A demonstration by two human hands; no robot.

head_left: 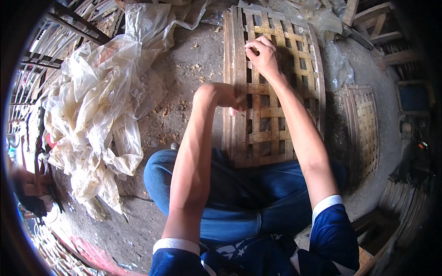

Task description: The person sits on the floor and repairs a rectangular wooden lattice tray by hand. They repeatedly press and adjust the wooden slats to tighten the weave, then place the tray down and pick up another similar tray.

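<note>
A stack of woven bamboo lattice panels (pixel 275 112) with wooden side strips lies before my crossed legs. Bent sharply at the wrist, my left hand (pixel 226 96) is at the left side strip of the top panel. Its fingers are blurred and partly hidden, so their grip does not show. Farther away, my right hand (pixel 264 55) is over the lattice near the same strip. Its fingers are curled together with the thumb; whatever is in them, if anything, is too small to make out.
Crumpled clear plastic sheeting (pixel 99 101) covers the floor on the left. A smaller stack of lattice panels (pixel 367 126) lies at the right. More plastic (pixel 338 64) and wooden frames (pixel 375 18) are at the far right. Another person (pixel 34 186) shows at the left edge.
</note>
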